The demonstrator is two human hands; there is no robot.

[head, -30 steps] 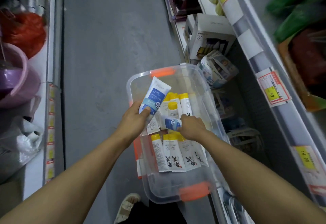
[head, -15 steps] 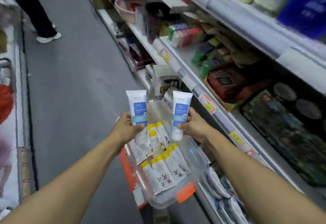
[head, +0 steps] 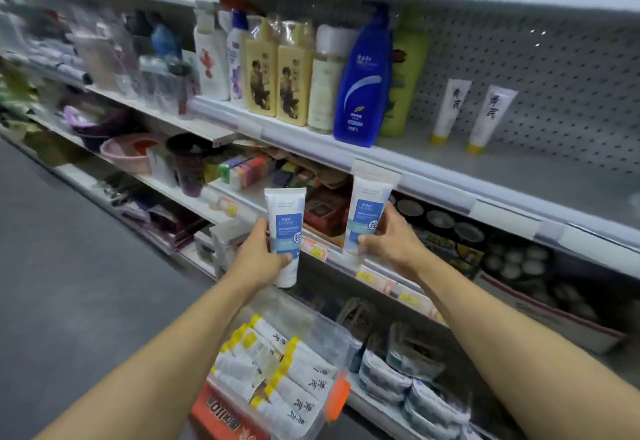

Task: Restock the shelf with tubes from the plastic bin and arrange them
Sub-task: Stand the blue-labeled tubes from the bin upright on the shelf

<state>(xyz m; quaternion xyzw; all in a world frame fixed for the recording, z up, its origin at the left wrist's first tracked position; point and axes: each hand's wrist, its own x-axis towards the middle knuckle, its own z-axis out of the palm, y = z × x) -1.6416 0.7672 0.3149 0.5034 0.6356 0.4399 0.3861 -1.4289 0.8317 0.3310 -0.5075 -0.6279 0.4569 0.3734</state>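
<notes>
Two white, blue-labelled tubes upright below the shelf [head: 519, 169], left tube [head: 284, 232] gripped by left hand [head: 258, 258], right tube [head: 365, 213] by right hand [head: 391, 244].

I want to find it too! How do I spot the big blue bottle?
Look at the grey metal shelf with the pegboard back. A row of tall bottles stands along its left part. The dark blue plastic bottle stands between a cream bottle and a green bottle, the row's only blue-bodied one.
</notes>
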